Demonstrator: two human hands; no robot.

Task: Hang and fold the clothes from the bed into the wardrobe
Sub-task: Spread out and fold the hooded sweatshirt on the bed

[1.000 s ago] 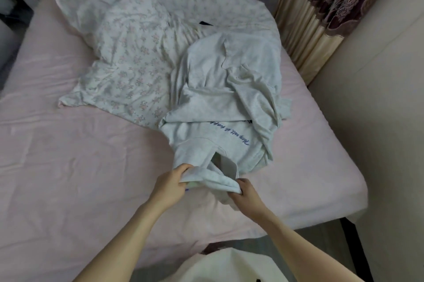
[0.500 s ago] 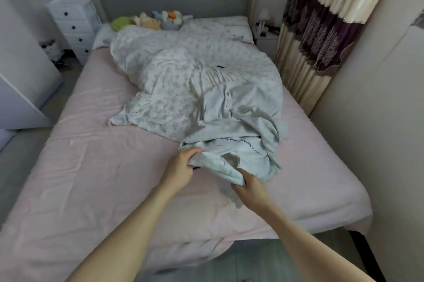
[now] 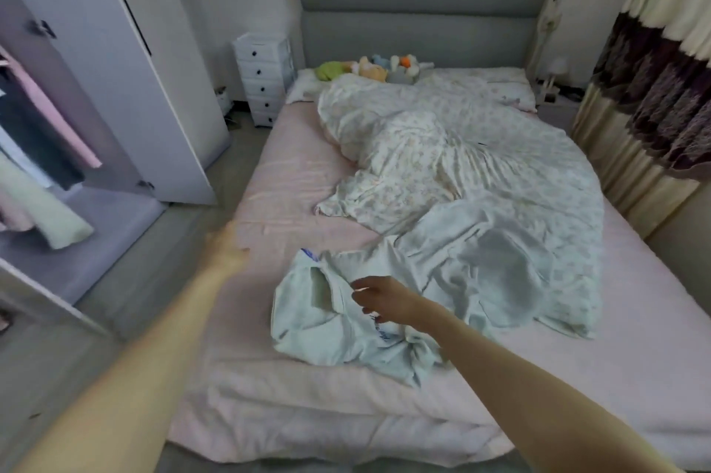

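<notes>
A pale grey sweatshirt (image 3: 327,322) with blue lettering lies crumpled on the pink sheet near the foot of the bed (image 3: 292,195). More pale grey clothing (image 3: 500,272) is bunched just to its right. My right hand (image 3: 379,299) hovers over the sweatshirt with loosely curled fingers and no cloth visibly gripped. My left hand (image 3: 227,247), blurred, is stretched out over the bed's left edge and holds nothing. The white wardrobe (image 3: 161,88) stands open at the left, with several garments (image 3: 46,149) hanging inside.
A floral duvet (image 3: 442,149) covers the bed's far right half, with plush toys (image 3: 384,68) at the grey headboard. A white drawer unit (image 3: 263,76) stands beside the bed. Curtains (image 3: 654,107) hang on the right. Grey floor (image 3: 215,184) separates bed and wardrobe.
Both hands have let go of the sweatshirt's edge. The sweatshirt now lies nearer the foot of the bed. My left hand swung out to the left, and the view lifted toward the wardrobe.
</notes>
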